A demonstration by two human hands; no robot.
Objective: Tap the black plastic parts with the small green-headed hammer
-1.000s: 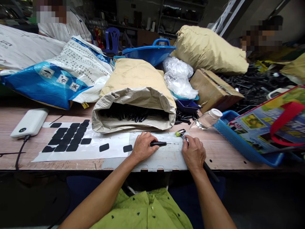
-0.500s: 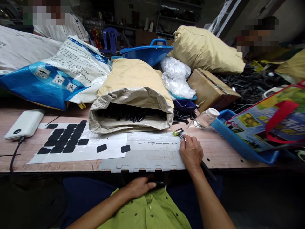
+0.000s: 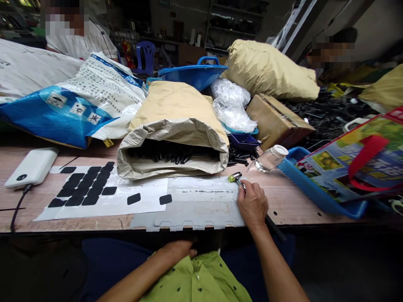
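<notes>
On the table's front edge, my right hand (image 3: 252, 205) is closed around a small hammer (image 3: 235, 176). Its head has a yellowish face and a metal body, and its dark handle sticks out behind my wrist. To the left of the hammer lies a grey sheet (image 3: 201, 212) with a notched front edge. My left hand (image 3: 182, 249) is low over my lap, below the table edge; its fingers are mostly hidden in shadow. A white sheet bears rows of black rounded patches (image 3: 82, 188). Two patches lie apart, one a black patch (image 3: 165, 199) by the grey sheet.
An open paper sack (image 3: 173, 109) holds black parts. Right of it are a clear jar (image 3: 270, 158), a cardboard box (image 3: 277, 121) and a blue tray (image 3: 327, 199) under a printed bag. A white power bank (image 3: 31, 167) is at left. Two people are beyond.
My left hand has drawn back to the left, and the dark thing at its fingers no longer shows. My right hand stays put with the hammer. The view has tilted slightly.
</notes>
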